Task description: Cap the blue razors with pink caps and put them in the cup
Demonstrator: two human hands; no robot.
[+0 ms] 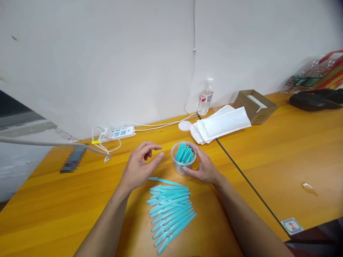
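A clear round plastic tub [183, 169] stands on the table with a bunch of teal plastic sticks [184, 153] upright in it. My right hand [205, 167] is wrapped around the tub's right side, thumb at the front. Left of the tub, apart from it, my left hand [143, 162] hovers with thumb and fingers spread and nothing between them. Nearer to me lie several teal sticks, shaped like eyebrow razors [173, 214], side by side in a loose row with their wider ends to the left. One single razor [167, 182] lies just beyond the row.
A round lid [184, 125] lies behind the tub, near white padded envelopes [222, 125] and a water bottle [205, 98]. An open cardboard box [254, 107] stands farther right. A power strip [118, 132] with cables and a blurred dark object [73, 159] are at left.
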